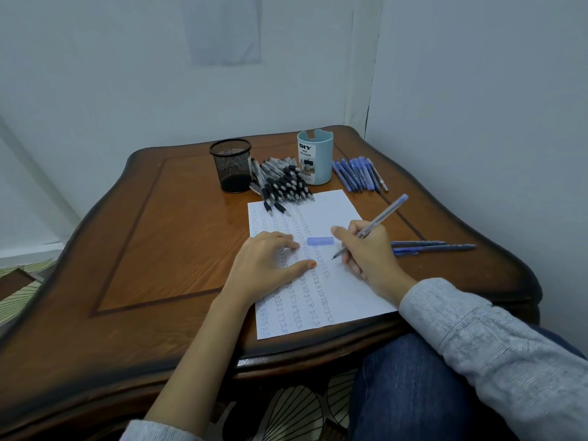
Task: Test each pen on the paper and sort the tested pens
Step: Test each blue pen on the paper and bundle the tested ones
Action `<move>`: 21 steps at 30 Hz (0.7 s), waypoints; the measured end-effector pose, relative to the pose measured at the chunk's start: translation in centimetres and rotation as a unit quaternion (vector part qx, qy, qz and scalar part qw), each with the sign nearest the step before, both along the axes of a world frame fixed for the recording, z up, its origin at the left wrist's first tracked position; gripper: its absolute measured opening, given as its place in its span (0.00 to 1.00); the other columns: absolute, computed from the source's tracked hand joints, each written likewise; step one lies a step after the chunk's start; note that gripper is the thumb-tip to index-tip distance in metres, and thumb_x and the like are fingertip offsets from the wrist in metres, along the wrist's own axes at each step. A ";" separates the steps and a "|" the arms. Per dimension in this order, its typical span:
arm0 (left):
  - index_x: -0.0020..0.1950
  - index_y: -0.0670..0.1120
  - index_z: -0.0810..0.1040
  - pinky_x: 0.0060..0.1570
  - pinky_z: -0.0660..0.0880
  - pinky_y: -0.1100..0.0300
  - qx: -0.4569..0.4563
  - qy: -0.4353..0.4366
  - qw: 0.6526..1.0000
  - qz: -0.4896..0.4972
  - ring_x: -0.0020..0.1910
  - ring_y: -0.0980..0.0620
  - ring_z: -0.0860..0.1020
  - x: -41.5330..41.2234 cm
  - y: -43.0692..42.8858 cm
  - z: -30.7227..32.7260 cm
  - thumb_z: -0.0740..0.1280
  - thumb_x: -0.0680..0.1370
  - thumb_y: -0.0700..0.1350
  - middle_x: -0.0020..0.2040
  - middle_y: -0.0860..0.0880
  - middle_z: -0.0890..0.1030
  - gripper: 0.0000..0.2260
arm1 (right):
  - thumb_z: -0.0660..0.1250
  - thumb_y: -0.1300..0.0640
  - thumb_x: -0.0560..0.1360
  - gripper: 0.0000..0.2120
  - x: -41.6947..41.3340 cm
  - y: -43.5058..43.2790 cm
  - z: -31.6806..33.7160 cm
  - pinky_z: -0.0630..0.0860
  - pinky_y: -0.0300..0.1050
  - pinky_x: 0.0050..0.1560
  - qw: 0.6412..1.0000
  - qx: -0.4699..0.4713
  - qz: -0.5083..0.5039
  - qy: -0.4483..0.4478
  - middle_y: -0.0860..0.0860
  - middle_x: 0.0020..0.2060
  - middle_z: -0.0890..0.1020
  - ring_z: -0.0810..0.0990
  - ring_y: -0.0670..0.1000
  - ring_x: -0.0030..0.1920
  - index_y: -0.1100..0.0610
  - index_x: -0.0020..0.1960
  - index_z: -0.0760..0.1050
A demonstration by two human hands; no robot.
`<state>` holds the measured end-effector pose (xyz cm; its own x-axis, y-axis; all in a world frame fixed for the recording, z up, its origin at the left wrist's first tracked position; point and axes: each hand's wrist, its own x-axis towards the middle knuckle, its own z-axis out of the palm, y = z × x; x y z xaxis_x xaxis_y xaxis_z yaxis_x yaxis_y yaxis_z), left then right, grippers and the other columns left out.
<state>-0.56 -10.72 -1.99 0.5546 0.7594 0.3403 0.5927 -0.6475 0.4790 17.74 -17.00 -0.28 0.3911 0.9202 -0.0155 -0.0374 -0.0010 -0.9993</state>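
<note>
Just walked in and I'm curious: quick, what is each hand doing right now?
Left hand: open, lying flat on the paper, holding nothing.
Right hand: fingers closed around a blue pen, tip at the paper.

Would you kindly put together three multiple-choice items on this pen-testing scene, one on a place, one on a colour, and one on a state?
1. Where does the loose pen cap lie?
A. inside the mesh cup
B. on the paper between the two hands
C. on the floor

2. What colour is the pen in the right hand?
A. blue
B. red
C. green

3. What is the left hand doing?
A. holding a pen
B. lifting the blue holder
C. lying flat on the paper

Answers: 1 B, the cap rests on the sheet between the hands. 2 A, its barrel is pale blue. 3 C, the palm and spread fingers press down on the sheet, with no pen in them.
</note>
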 end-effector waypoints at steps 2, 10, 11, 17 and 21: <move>0.56 0.50 0.83 0.60 0.72 0.51 0.000 0.001 1.000 0.000 0.59 0.57 0.76 0.0 0.2 -0.2 0.64 0.71 0.65 0.60 0.54 0.80 0.23 | 0.69 0.53 0.76 0.17 0.4 0.0 0.7 0.57 0.33 0.18 0.999 -0.031 0.002 0.042 0.54 0.20 0.71 0.61 0.47 0.15 0.59 0.35 0.67; 0.54 0.50 0.82 0.56 0.70 0.58 0.033 0.005 0.999 -0.005 0.58 0.57 0.76 0.1 0.2 -0.4 0.64 0.77 0.52 0.57 0.54 0.81 0.11 | 0.61 0.60 0.76 0.09 3.9 0.6 4.2 0.68 0.36 0.23 0.988 -0.085 0.051 0.117 0.58 0.29 0.76 0.71 0.49 0.22 0.63 0.38 0.72; 0.53 0.50 0.81 0.55 0.71 0.58 0.028 0.006 1.000 -0.004 0.57 0.58 0.77 0.2 0.3 -0.4 0.63 0.76 0.53 0.55 0.55 0.82 0.12 | 0.60 0.61 0.76 0.08 4.1 0.7 4.4 0.71 0.37 0.24 0.986 -0.084 0.058 0.128 0.59 0.30 0.77 0.73 0.50 0.24 0.64 0.40 0.72; 0.56 0.52 0.80 0.58 0.74 0.57 -0.085 0.076 0.994 -0.002 0.59 0.60 0.75 0.4 1.5 1.7 0.68 0.76 0.53 0.58 0.57 0.79 0.11 | 0.68 0.61 0.76 0.06 4.8 0.7 4.8 0.80 0.38 0.33 0.993 -0.101 0.057 -0.006 0.57 0.36 0.83 0.80 0.50 0.30 0.63 0.49 0.79; 0.61 0.50 0.78 0.57 0.71 0.60 -0.001 0.081 0.997 -0.005 0.58 0.56 0.74 2.3 1.2 2.0 0.67 0.77 0.55 0.58 0.55 0.78 0.16 | 0.69 0.58 0.74 0.09 5.2 0.9 4.9 0.80 0.40 0.37 0.993 -0.101 0.038 -0.055 0.55 0.42 0.83 0.80 0.51 0.34 0.58 0.53 0.80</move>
<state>1.78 -9.51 0.04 0.6094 0.7543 0.2443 0.6557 -0.6527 0.3794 22.94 -16.12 4.58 0.3302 0.9295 -0.1647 0.0791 -0.2011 -0.9764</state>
